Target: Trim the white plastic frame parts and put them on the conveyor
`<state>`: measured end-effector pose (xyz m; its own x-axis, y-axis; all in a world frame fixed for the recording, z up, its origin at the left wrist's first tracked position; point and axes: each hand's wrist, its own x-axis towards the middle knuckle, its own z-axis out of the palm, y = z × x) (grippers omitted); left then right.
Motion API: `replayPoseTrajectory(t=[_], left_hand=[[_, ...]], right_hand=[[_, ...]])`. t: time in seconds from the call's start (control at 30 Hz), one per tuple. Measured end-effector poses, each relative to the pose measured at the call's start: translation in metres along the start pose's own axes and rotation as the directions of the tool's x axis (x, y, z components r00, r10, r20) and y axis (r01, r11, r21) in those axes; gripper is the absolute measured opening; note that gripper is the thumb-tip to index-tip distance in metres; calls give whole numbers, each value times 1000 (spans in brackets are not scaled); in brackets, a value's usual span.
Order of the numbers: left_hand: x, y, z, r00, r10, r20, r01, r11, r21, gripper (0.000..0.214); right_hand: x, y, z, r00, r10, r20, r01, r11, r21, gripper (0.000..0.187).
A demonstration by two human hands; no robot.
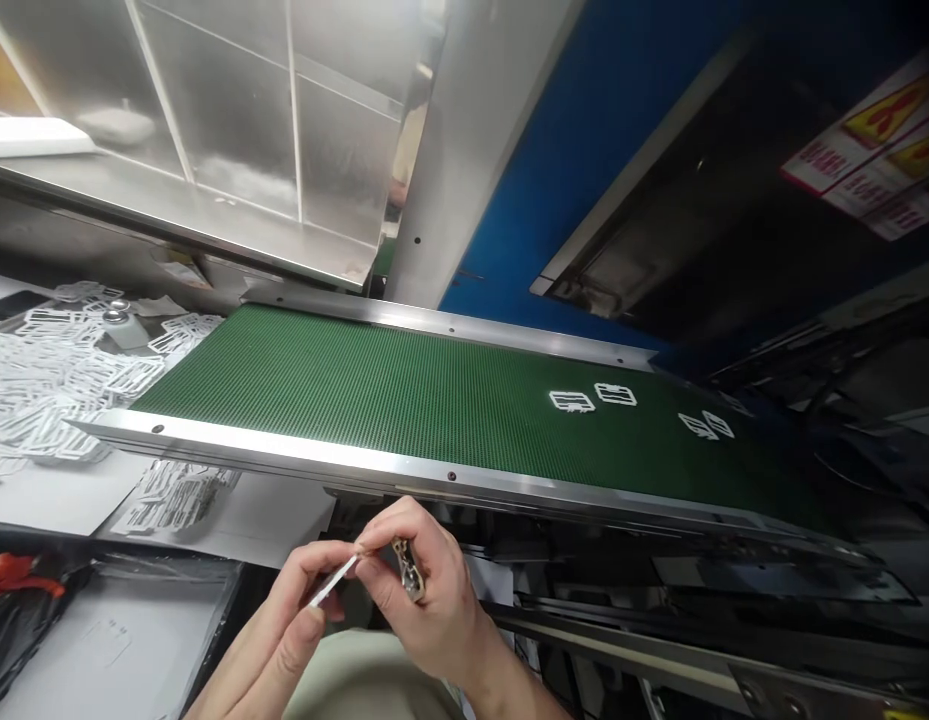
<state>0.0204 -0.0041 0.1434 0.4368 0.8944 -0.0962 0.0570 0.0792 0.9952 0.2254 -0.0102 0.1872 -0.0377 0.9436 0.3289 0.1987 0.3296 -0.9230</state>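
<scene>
My left hand and my right hand meet just below the near rail of the conveyor. Between their fingertips they pinch a small white plastic frame, seen edge-on. My right hand also grips a small metal cutter against the frame's end. On the green conveyor belt, to the right, lie two white rectangular frames and a further pair near the dark tunnel.
A heap of white plastic frames covers the table at the left, more lie under the rail. The conveyor's steel rail runs in front of me. A blue machine with warning labels stands behind. Red and black bags lie at lower left.
</scene>
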Motion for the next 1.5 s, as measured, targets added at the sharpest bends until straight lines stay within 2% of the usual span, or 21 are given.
replayPoseTrajectory(t=[0.1, 0.2, 0.37, 0.47, 0.67, 0.7, 0.77, 0.83, 0.9, 1.07, 1.27, 1.5], left_hand=[[1, 3, 5, 985, 139, -97, -126, 983, 137, 40], [1, 5, 12, 959, 243, -146, -208, 952, 223, 38], [5, 2, 11, 929, 345, -133, -287, 900, 328, 40], [7, -2, 6, 911, 396, -118, -328, 866, 377, 40], [6, 0, 9, 912, 389, -131, -320, 873, 369, 37], [6, 1, 10, 914, 382, -137, -313, 880, 358, 37], [5, 5, 12, 919, 362, -155, -297, 896, 329, 35], [5, 7, 12, 922, 346, -171, -286, 910, 300, 35], [5, 10, 12, 922, 342, -183, -284, 916, 284, 36], [4, 12, 12, 925, 323, -201, -265, 926, 269, 36], [2, 7, 10, 921, 341, -189, -278, 914, 295, 35], [2, 3, 4, 902, 389, -185, -304, 879, 368, 37]], right_hand=[[-5, -2, 5, 998, 28, -51, -28, 1000, 8, 24], [-8, -5, 7, 998, -15, -69, 15, 1000, 0, 25], [-7, -7, 5, 994, -107, -19, 106, 994, -28, 29], [-6, -6, 7, 995, -100, -5, 99, 994, -36, 32], [-12, -5, 11, 999, 38, -32, -36, 997, 68, 8], [-13, -5, 8, 998, 51, -38, -49, 997, 60, 11], [-13, -4, -4, 998, 57, -23, -57, 998, -21, 30], [-13, -3, -19, 998, 44, 37, -37, 987, -156, 54], [-12, -1, -32, 992, 19, 123, 20, 952, -304, 63], [-13, 1, -41, 970, -60, 235, 179, 833, -524, 56], [-12, 2, -37, 963, -110, 244, 232, 796, -558, 55], [-6, -10, -41, 950, -122, 286, 281, 731, -622, 50]])
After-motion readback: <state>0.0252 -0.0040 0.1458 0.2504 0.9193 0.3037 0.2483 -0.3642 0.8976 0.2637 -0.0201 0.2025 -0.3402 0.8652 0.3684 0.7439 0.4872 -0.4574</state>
